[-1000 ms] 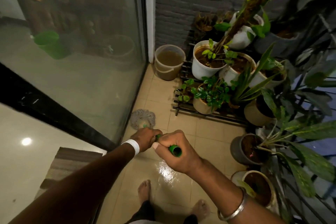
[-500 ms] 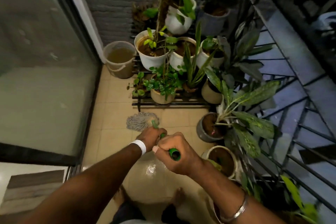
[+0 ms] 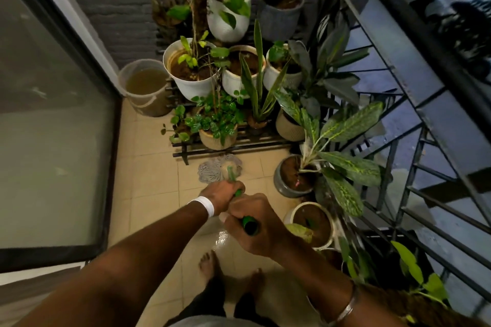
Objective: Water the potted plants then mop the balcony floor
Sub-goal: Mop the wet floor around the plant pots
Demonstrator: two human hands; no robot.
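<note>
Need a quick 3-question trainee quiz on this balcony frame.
1. True or false: only the right hand grips the mop handle.
2. Where is the mop head? A) in the bucket B) on the floor tiles, just in front of the plant rack C) lifted above the pots
3. Fill in: the bucket holds brownish ____.

Key: 1 false, the left hand grips it too, lower down; 2 B; 3 water.

Mop head [image 3: 219, 172] on floor before plant rack [image 3: 233, 142]; bucket [image 3: 144, 87] left of rack
</note>
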